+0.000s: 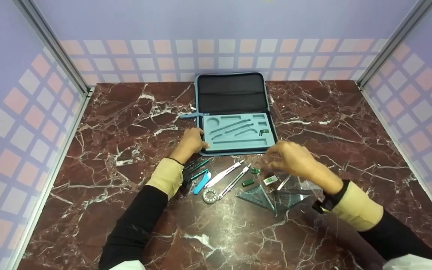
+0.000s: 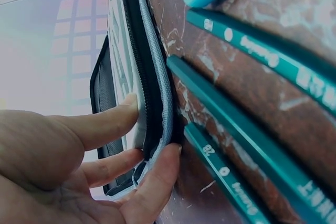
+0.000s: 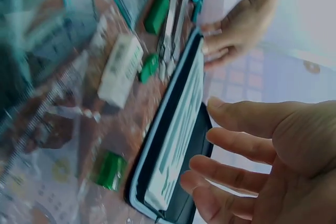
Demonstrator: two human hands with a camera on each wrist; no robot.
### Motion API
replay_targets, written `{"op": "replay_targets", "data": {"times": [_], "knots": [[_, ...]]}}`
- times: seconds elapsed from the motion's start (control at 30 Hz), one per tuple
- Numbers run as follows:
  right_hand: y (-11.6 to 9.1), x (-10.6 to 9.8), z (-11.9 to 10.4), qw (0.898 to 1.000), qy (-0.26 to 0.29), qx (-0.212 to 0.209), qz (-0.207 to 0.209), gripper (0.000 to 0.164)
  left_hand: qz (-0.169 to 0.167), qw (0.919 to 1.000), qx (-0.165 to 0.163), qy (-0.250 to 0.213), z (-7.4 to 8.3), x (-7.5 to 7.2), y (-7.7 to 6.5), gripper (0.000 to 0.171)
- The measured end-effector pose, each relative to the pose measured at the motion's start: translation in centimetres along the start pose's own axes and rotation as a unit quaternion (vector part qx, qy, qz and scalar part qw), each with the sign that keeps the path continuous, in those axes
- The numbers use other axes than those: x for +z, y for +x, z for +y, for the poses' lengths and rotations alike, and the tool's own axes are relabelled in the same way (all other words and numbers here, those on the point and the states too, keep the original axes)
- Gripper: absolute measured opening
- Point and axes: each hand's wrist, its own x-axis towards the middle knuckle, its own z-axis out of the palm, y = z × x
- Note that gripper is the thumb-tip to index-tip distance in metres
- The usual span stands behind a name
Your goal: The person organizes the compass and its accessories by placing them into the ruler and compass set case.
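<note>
A zippered case (image 1: 234, 153) lies unfolded at the back of the table, its light blue foam insert (image 1: 238, 147) cut with shaped slots. One slot at the right holds a small dark green piece (image 1: 264, 132). My left hand (image 1: 190, 144) grips the front left corner of the case; in the left wrist view the thumb presses the insert and the fingers lie against the outer edge. My right hand (image 1: 294, 159) hovers by the front right corner, and the right wrist view shows its fingers parted and holding nothing. Green pencils (image 2: 236, 135) lie beside my left hand.
In front of the case lie a blue cutter (image 1: 201, 183), a round ring-like piece (image 1: 210, 195), silver compass-like tools (image 1: 234, 182), a white eraser (image 1: 270, 180), small green pieces (image 1: 248, 182) and clear set squares (image 1: 257, 197). Patterned walls (image 1: 216, 56) stand around the table.
</note>
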Motion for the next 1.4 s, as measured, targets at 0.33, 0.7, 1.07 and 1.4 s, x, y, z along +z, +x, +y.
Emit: {"op": "replay_targets", "data": {"times": [0.33, 0.7, 1.07, 1.4], "knots": [[-1.5, 3.0, -0.4, 0.996, -0.073, -0.051, 0.004, 0.028, 0.015, 0.9998, 0.004, 0.011, 0.3, 0.0, 0.0, 0.060], [-1.7, 4.1, 0.0, 0.997, -0.069, -0.038, -0.025, 0.032, 0.024, 0.9975, 0.021, 0.063, 0.8, -0.3, -0.2, 0.044], [-1.5, 4.4, 0.1, 0.997, -0.049, -0.044, -0.033, 0.038, 0.029, 0.9971, 0.013, 0.069, 1.2, -0.2, -0.2, 0.037], [-1.5, 4.8, 0.3, 0.997, -0.030, -0.062, -0.022, 0.033, 0.017, 0.9976, 0.003, 0.066, 1.4, -0.1, -0.3, 0.040]]}}
